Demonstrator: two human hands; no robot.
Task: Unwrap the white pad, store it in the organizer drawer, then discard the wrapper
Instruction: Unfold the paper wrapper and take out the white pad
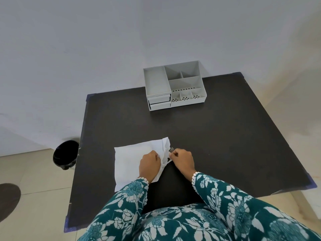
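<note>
A flat white wrapped pad [130,160] lies on the dark table [225,136] in front of me. Its right edge is crumpled and partly torn. My left hand [149,165] pinches the wrapper on the left side of the tear. My right hand [182,160] pinches the wrapper edge on the other side, close to the left hand. The pad inside is not visible apart from the wrapper. The grey organizer [175,86] stands at the table's far edge, with two small drawers [159,101] at its front left, both closed.
A black bin [66,154] stands on the tiled floor left of the table. A white wall rises behind the organizer. A dark round shape [8,200] lies on the floor at far left. My patterned sleeves cover the near table edge.
</note>
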